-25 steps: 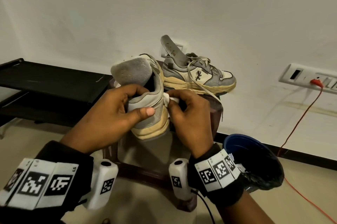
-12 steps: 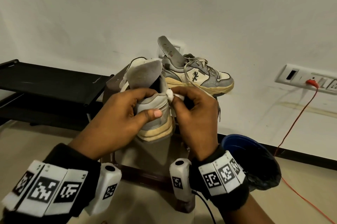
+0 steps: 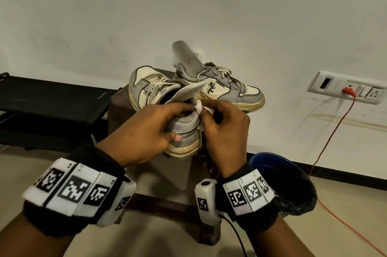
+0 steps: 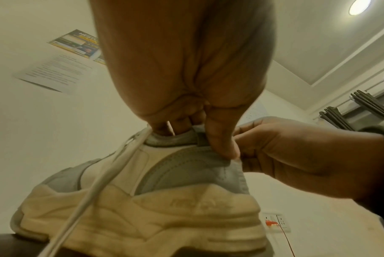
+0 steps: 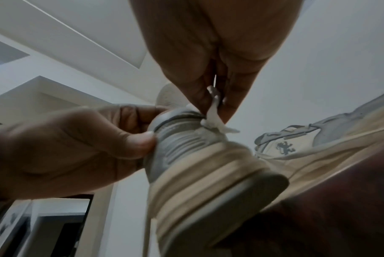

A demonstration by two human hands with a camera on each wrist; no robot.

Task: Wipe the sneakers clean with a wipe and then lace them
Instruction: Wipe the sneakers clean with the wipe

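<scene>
- Left hand (image 3: pixel 144 131) of mine grips the near sneaker (image 3: pixel 184 131) at the heel — fingers hooked inside the collar, thumb pressed against the grey back panel — so it stands steady while I clean.
- Right hand (image 3: pixel 225 129) pinches the wipe (image 3: pixel 200 107), a small crumpled white wad, between thumb and fingertips and holds it against the top edge of that sneaker's collar, on its right side.
- That sneaker sits heel toward me on the dark wooden stool (image 3: pixel 119 108), its toe pointing at the wall and its loose lace (image 4: pixel 92 189) hanging down the side.
- Second sneaker (image 3: pixel 228 91) lies just behind the near sneaker on the same stool, side-on, tongue standing up, laces loose.
- To do this step well, I judge I should keep the left grip firm so the heel does not rock, open the wad out for a fresher face, and drag it along the collar seam and then down to the yellowed sole — short strokes, pressing into the grooves.
- Beyond the near sneaker: a black rack (image 3: pixel 48 97) to its left, a blue bin with a dark liner (image 3: pixel 278 171) to its lower right, and a wall socket with a red cable (image 3: pixel 345 91) farther right.
</scene>
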